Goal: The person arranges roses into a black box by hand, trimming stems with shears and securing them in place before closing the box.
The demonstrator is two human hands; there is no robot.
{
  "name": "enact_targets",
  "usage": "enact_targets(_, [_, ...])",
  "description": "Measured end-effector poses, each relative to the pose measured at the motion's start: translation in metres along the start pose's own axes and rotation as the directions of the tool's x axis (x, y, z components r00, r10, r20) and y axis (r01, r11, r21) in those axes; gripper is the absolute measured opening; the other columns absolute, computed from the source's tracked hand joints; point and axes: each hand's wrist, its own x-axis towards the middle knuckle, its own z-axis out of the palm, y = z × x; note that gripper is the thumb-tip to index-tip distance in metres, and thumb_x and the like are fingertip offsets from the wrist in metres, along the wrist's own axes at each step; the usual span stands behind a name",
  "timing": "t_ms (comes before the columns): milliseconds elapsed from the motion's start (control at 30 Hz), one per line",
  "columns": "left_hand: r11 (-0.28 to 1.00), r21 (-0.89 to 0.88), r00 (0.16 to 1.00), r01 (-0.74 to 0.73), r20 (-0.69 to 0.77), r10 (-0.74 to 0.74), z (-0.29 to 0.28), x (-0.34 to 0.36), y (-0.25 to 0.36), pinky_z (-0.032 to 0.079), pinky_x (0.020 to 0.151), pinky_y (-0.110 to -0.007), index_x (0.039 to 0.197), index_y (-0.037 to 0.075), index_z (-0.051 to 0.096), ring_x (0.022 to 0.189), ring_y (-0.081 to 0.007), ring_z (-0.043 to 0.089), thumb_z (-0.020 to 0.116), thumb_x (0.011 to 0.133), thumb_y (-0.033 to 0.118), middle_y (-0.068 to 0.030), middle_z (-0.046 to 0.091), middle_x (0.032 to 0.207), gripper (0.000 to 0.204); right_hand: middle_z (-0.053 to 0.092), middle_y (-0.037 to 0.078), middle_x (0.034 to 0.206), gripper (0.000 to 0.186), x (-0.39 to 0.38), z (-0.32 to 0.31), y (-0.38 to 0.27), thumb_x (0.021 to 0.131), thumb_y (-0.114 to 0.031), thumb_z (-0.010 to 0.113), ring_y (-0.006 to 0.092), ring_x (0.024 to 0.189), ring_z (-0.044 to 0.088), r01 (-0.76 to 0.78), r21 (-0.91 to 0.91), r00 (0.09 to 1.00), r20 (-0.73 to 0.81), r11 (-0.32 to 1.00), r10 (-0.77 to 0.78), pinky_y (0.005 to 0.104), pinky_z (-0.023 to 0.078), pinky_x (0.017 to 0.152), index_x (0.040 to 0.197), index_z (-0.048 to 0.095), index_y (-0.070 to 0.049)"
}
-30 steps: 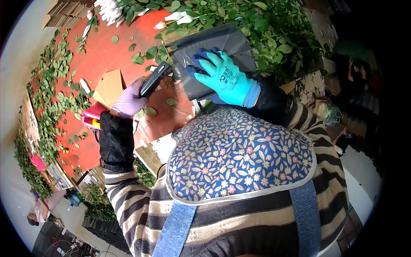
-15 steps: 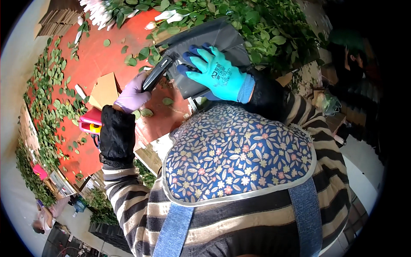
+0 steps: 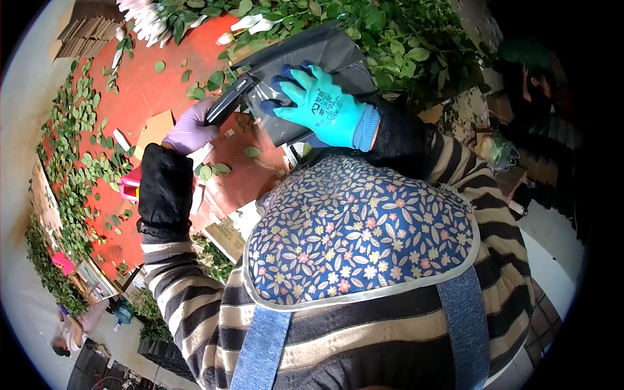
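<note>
My left hand (image 3: 194, 128), in a thin purple glove, is closed around a black stapler (image 3: 230, 99). The stapler's far end meets the left edge of a dark, glossy wrapping sheet (image 3: 331, 47). On that sheet rests my right hand (image 3: 325, 109), in a turquoise glove with navy fingertips, its fingers spread and lying flat. Whatever lies under the sheet is hidden.
Leafy green stems (image 3: 396, 49) are heaped beyond the sheet. Loose leaves litter the red tabletop (image 3: 250, 179). A cardboard piece (image 3: 155, 130) and a pink tool (image 3: 130, 185) lie left. Stacked cardboard (image 3: 84, 36) stands far left. Other people are in the background.
My left hand and the stapler have shifted slightly left. The sheet and my right hand have also moved a little left, with the fingers still spread on it.
</note>
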Motion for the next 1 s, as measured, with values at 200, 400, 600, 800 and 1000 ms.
enact_targets(200, [0.989,-0.115,0.992,-0.091,0.074,0.100,0.026,-0.020,0.007,0.043,0.095,-0.029,0.123,0.004,0.060,0.103,-0.0162,0.056,0.054,0.071,-0.010,-0.0031,0.057,0.107,0.054,0.050,0.018,0.141,0.056,-0.007,0.004,0.004,0.087,-0.024,0.061,0.0378,0.136,0.041,0.040,0.035,0.996,-0.077,0.999,-0.037,0.0586,0.031,0.112,0.143,0.054,-0.023])
enact_targets(400, [0.944,-0.324,0.997,-0.054,0.037,0.070,0.025,-0.040,-0.010,0.042,0.093,-0.025,0.126,0.001,0.058,0.103,-0.0126,0.054,0.050,0.073,-0.012,-0.0014,0.056,0.109,0.055,0.045,0.020,0.145,0.075,-0.010,0.010,0.006,0.078,-0.017,0.064,0.0386,0.136,0.041,0.022,0.052,0.994,-0.105,0.998,-0.016,0.0562,0.031,0.113,0.150,0.043,-0.011])
enact_targets(600, [0.970,-0.237,0.997,-0.052,-0.064,0.037,0.024,-0.040,-0.026,0.044,0.088,-0.024,0.135,0.003,0.052,0.099,-0.0104,0.055,0.051,0.073,-0.012,0.0007,0.057,0.107,0.064,0.046,0.017,0.146,0.075,-0.010,0.005,0.007,0.081,-0.020,0.062,0.0382,0.135,0.043,0.021,0.057,0.994,-0.109,0.998,-0.015,0.0562,0.032,0.112,0.152,0.040,-0.009])
enact_targets(800, [0.949,-0.315,0.995,-0.023,-0.099,-0.009,0.027,-0.039,-0.020,0.044,0.087,-0.024,0.138,0.004,0.047,0.094,-0.0092,0.054,0.052,0.073,-0.012,0.0019,0.057,0.103,0.067,0.045,0.017,0.147,0.066,-0.018,0.012,0.009,0.087,-0.022,0.058,0.0370,0.133,0.046,0.076,0.022,0.975,-0.212,0.997,-0.070,0.0557,0.034,0.111,0.150,0.042,-0.010])
enact_targets(1000, [0.967,-0.237,0.996,-0.089,-0.037,0.082,0.031,-0.048,-0.018,0.045,0.086,-0.023,0.140,0.004,0.050,0.098,-0.0079,0.054,0.055,0.079,-0.014,0.0030,0.058,0.112,0.063,0.045,0.016,0.147,0.060,-0.011,-0.012,0.005,0.085,-0.024,0.062,0.0385,0.136,0.041,-0.034,0.153,0.998,-0.044,0.988,0.041,0.0549,0.034,0.112,0.144,0.050,-0.017])
